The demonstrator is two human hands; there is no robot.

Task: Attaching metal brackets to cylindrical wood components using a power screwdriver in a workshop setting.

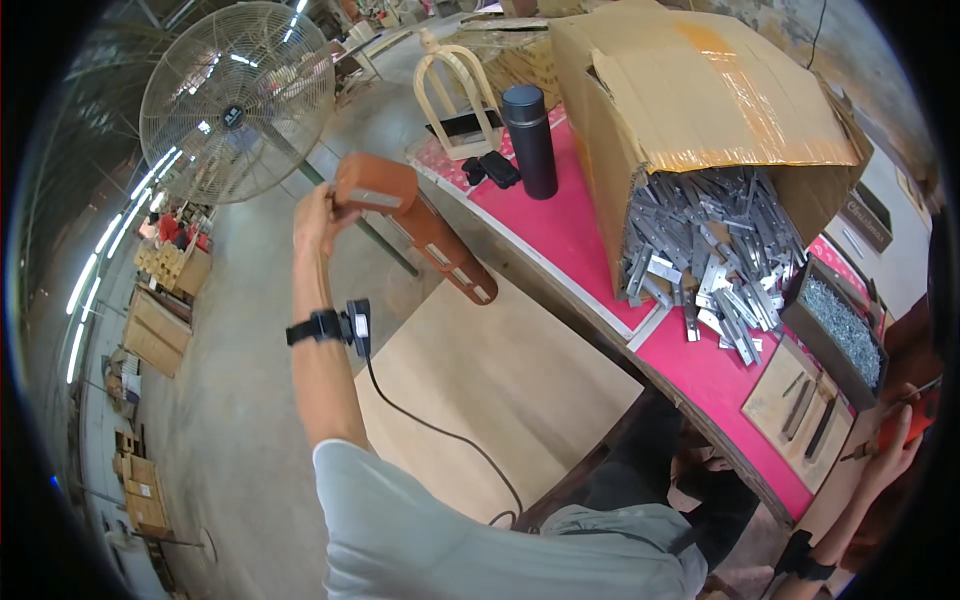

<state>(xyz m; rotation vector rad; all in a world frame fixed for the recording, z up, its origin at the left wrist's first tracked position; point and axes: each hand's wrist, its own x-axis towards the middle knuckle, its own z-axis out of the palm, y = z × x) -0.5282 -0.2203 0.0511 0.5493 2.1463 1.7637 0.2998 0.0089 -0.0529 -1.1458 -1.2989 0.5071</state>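
Note:
My left hand [318,222], arm stretched forward, has its fingers closed on the upper end of a long reddish-brown part [430,230]. Rounded at that end, the part carries several light metal plates along its side. Its lower end meets a plywood board [500,370]. At the far right my right hand [895,455] is wrapped around an orange-red power screwdriver [915,418], partly cut off by the picture's rim. The tool's tip points left, near a small wooden board [800,412] with dark metal strips on it.
A cardboard box [700,90] lies on the pink-topped table [575,220], spilling metal hinge-like strips [715,260]. Beside it stands a dark tray of small screws [840,325]. A black flask [530,140] and a wooden arch frame [455,95] are farther back. A large fan [235,105] stands at left.

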